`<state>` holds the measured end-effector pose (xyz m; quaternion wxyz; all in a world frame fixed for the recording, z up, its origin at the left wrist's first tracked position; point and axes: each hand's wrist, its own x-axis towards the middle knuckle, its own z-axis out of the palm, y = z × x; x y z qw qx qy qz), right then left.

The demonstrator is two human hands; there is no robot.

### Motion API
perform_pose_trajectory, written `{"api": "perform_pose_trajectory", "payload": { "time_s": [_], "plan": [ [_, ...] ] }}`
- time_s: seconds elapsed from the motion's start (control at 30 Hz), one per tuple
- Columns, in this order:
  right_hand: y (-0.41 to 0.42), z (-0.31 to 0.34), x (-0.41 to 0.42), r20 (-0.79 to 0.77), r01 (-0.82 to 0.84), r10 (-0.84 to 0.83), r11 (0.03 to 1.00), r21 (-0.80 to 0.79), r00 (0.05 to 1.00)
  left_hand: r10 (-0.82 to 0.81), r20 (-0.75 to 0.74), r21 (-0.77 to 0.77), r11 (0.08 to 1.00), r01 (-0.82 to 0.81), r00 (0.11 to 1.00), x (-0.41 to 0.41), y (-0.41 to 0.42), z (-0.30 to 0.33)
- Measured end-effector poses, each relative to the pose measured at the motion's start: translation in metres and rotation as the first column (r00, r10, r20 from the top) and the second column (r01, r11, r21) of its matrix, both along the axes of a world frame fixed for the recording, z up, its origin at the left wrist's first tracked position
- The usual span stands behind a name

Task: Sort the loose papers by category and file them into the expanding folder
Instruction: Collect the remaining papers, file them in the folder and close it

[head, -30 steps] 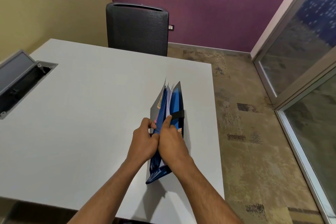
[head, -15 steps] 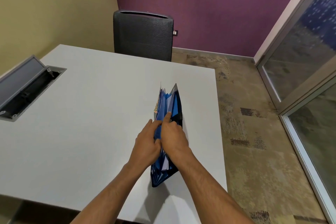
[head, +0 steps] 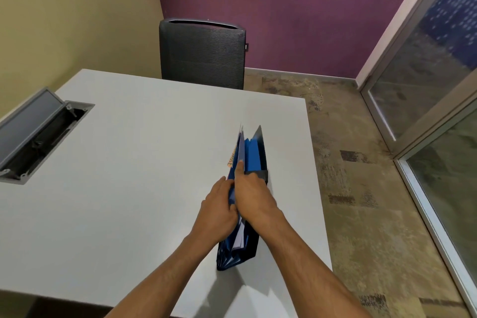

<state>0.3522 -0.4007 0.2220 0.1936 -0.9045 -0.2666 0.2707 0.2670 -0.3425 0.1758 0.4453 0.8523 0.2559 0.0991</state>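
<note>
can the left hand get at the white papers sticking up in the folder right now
Probably yes. The left hand already rests against the expanding folder, and the white papers show just beside its fingers. The right hand crowds that opening, though.

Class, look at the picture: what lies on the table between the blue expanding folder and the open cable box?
Nothing: in the head view, the white table is bare between the expanding folder and the cable box.

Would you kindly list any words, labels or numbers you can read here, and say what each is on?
Orange lettering on a sheet at the left side of the expanding folder: too blurred and cut off to read.
Small tag on the chair: too small to read.
Nothing else legible.
</note>
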Motion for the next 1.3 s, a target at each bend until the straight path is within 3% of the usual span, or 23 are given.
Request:
{"api": "perform_pose_trajectory", "payload": {
  "time_s": [0.1, 0.3, 0.47, 0.6, 0.8, 0.9, 1.1, 1.3],
  "plan": [
    [0.006, 0.000, -0.002, -0.078, 0.084, -0.079, 0.994, 0.070, 0.994, 0.003, 0.007, -0.018, 1.000, -0.002, 1.000, 0.003, 0.003, 0.001],
    [0.012, -0.002, -0.008, -0.085, 0.043, -0.047, 0.998, -0.050, 0.995, 0.044, -0.068, -0.076, 0.996, -0.049, 0.997, -0.005, 0.011, -0.002],
    [0.020, 0.008, -0.010, -0.137, 0.118, -0.123, 0.992, -0.041, 0.983, 0.040, -0.077, -0.093, 0.995, -0.048, 0.996, -0.008, 0.018, -0.002],
    [0.018, 0.009, -0.013, -0.051, 0.062, -0.065, 0.997, -0.051, 0.997, 0.039, -0.052, -0.107, 0.993, -0.044, 0.998, -0.008, 0.019, -0.003],
    [0.021, -0.003, -0.011, -0.111, 0.070, -0.080, 0.993, -0.091, 0.991, 0.050, -0.112, -0.109, 0.992, -0.062, 0.992, -0.013, 0.019, 0.000],
    [0.019, -0.006, -0.012, -0.047, 0.078, -0.082, 0.993, -0.093, 0.995, 0.059, -0.118, -0.105, 0.992, -0.071, 0.991, -0.012, 0.017, 0.003],
    [0.020, -0.013, -0.009, 0.037, -0.083, 0.091, 0.982, -0.169, 0.995, 0.012, -0.140, -0.098, 0.995, -0.026, 0.990, -0.013, 0.019, 0.006],
    [0.017, 0.007, 0.014, -0.025, -0.052, 0.049, 0.990, -0.131, 0.998, -0.002, -0.135, -0.079, 0.997, -0.009, 0.991, -0.013, 0.018, 0.010]
  ]
}}
